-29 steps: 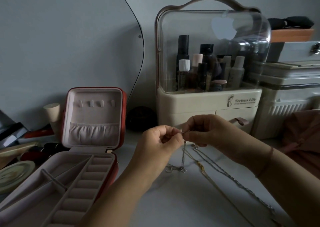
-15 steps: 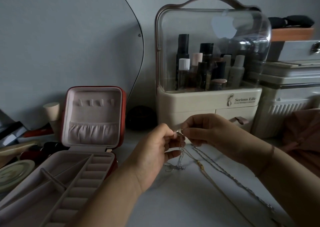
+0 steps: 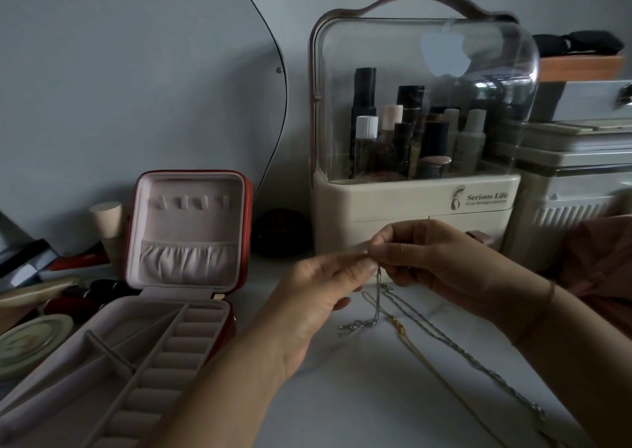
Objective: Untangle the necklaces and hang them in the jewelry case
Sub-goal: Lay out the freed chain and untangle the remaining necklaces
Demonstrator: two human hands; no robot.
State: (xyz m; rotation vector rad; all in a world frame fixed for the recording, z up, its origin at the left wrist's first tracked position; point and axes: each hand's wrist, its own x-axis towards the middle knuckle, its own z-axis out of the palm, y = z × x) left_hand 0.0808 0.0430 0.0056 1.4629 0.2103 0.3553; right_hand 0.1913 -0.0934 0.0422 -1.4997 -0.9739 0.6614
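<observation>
Both hands meet above the white tabletop, fingertips together. My left hand (image 3: pixel 321 297) and my right hand (image 3: pixel 431 259) each pinch the top of a thin silver necklace (image 3: pixel 376 305) that hangs down, its lower end bunched on the table. A gold chain (image 3: pixel 407 336) and a twisted silver chain (image 3: pixel 478 365) lie on the table under my right forearm. The red jewelry case (image 3: pixel 184 239) stands open at the left, with small hooks in its lid and a pink tray with ring rolls below.
A clear-lidded cosmetics organizer (image 3: pixel 417 208) full of bottles stands right behind the hands. White storage boxes (image 3: pixel 574 188) sit at the right. Lipsticks, a round tin (image 3: pixel 30 341) and small items crowd the left edge. A mirror (image 3: pixel 136 71) leans on the wall.
The left hand rolled so its fingers point toward the right hand, and the pinch point shifted slightly right. The silver necklace still hangs between the fingertips.
</observation>
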